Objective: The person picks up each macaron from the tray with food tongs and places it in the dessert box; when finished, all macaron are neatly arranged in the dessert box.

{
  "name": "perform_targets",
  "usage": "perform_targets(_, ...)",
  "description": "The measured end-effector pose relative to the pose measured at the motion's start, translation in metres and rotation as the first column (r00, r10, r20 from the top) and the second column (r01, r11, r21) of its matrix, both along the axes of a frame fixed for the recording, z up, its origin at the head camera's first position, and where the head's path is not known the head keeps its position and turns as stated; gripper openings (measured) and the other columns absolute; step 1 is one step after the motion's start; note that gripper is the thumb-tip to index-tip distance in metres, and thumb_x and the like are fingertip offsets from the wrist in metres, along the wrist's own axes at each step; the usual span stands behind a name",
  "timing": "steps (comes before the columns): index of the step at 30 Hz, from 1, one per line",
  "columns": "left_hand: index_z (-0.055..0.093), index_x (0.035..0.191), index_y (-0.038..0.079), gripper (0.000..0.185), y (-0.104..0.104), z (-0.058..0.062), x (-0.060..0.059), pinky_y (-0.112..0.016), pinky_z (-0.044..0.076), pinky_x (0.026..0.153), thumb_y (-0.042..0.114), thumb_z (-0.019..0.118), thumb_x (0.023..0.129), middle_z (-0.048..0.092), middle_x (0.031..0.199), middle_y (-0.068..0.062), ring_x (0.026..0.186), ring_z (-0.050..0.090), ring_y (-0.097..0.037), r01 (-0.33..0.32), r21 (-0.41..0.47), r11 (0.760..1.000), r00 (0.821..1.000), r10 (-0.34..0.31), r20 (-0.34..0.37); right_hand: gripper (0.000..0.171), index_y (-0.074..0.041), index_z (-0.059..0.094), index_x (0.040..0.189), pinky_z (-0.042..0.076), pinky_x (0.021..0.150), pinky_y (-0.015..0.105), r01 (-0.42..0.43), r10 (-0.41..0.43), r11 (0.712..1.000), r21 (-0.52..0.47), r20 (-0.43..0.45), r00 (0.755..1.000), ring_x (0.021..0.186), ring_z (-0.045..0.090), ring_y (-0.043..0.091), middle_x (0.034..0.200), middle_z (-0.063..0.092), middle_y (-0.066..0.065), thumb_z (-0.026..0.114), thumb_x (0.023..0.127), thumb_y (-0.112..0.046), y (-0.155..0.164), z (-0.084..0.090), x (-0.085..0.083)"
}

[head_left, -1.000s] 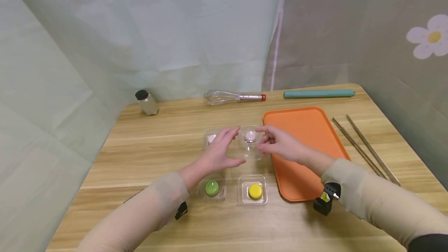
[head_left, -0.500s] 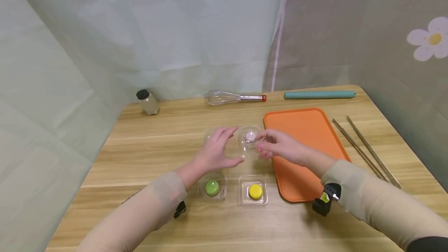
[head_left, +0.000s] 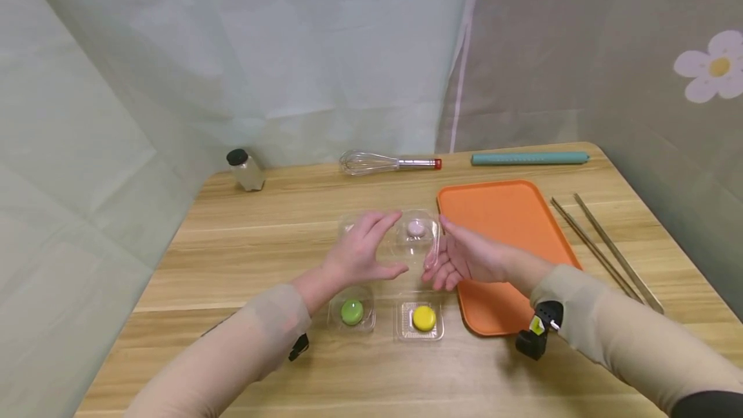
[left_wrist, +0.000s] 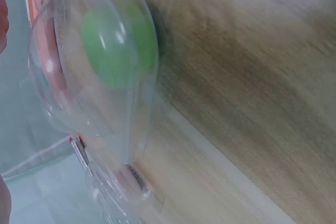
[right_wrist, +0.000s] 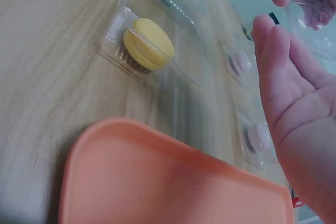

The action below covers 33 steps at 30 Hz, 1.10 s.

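My left hand (head_left: 361,255) curves its thumb and fingers around a clear plastic lid (right_wrist: 308,24), thumb at the edge. Through the lid, in the head view, shows a pale lilac macaron (head_left: 416,228). At the lid's right side, my right hand (head_left: 471,258) has its palm turned toward it, fingers extended. A green macaron (head_left: 351,311) and a yellow macaron (head_left: 424,318) sit in clear plastic boxes nearer to me. Another pale macaron (right_wrist: 239,62) stands in its box at the back left, mostly hidden by my left hand in the head view.
An orange tray (head_left: 505,211) lies on the right, partly under my right hand. Two metal rods (head_left: 604,250) lie beyond it. Along the back edge are a whisk (head_left: 377,164), a teal cylinder (head_left: 529,158) and a black-capped jar (head_left: 247,173).
My right hand has let go of the lid's right side, turned its palm inward and straightened its fingers, shifting slightly down and right. My left hand stays nearly in place.
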State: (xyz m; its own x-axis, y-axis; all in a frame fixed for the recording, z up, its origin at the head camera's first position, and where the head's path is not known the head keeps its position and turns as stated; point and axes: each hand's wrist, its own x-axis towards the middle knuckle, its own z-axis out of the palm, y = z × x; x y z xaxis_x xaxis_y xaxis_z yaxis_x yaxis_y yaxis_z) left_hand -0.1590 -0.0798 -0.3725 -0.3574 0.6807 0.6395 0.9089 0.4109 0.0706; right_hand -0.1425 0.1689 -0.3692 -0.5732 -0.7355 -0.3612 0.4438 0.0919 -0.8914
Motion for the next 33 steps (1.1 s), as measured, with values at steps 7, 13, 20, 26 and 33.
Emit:
perform_targets(7,0.045,0.127,-0.008,0.094,0.002,-0.001,-0.002,-0.030,0.046,0.092,0.037,0.087,0.057,0.053,0.108,-0.017,0.097,0.053,-0.026,0.057,0.010,0.998,0.995,-0.056,-0.086,0.084,0.004,0.049,0.104,0.051,0.061,0.027,-0.040,0.044,0.997,-0.060,0.062,0.997,0.069,0.061,0.019,0.088,0.063,0.014,0.008,0.091,-0.069,-0.001,-0.002,0.001)
perform_targets(13,0.045,0.124,-0.010,0.094,0.005,-0.002,-0.002,-0.029,0.047,0.089,0.039,0.087,0.056,0.053,0.106,-0.016,0.095,0.054,-0.026,0.100,0.007,0.995,0.983,-0.098,-0.152,0.079,0.003,0.049,0.102,0.047,0.053,0.021,-0.032,0.038,0.995,-0.090,0.070,0.997,0.061,0.057,0.013,0.079,0.061,0.009,0.011,0.093,-0.065,-0.002,-0.003,0.000)
perform_targets(20,0.046,0.125,-0.009,0.092,0.002,-0.007,-0.001,-0.030,0.047,0.088,0.041,0.085,0.058,0.053,0.107,-0.014,0.095,0.053,-0.025,0.117,-0.002,0.993,0.983,-0.116,-0.140,0.069,0.003,0.050,0.100,0.042,0.054,0.021,0.004,-0.005,1.000,0.018,0.021,1.000,0.065,0.053,0.014,0.080,0.058,0.009,0.013,0.096,-0.054,-0.005,-0.001,-0.002)
perform_targets(26,0.049,0.128,0.000,0.082,-0.004,-0.009,0.002,-0.034,0.044,0.090,0.043,0.079,0.065,0.055,0.109,-0.010,0.098,0.052,-0.023,0.123,-0.015,0.992,0.990,-0.124,-0.072,0.066,0.007,0.050,0.102,0.041,0.055,0.022,0.006,-0.001,0.996,0.084,-0.060,0.998,0.065,0.050,0.016,0.082,0.057,0.010,0.016,0.097,-0.050,-0.003,-0.001,-0.002)
perform_targets(33,0.054,0.127,0.006,0.066,-0.010,-0.006,0.007,-0.036,0.043,0.090,0.044,0.070,0.075,0.057,0.109,-0.007,0.100,0.051,-0.020,0.103,-0.071,0.992,0.989,-0.095,0.117,0.058,0.009,0.049,0.108,0.043,0.061,0.026,0.051,-0.020,0.986,0.159,-0.194,0.981,0.072,0.052,0.019,0.088,0.058,0.014,0.026,0.098,-0.044,0.002,-0.003,-0.003)
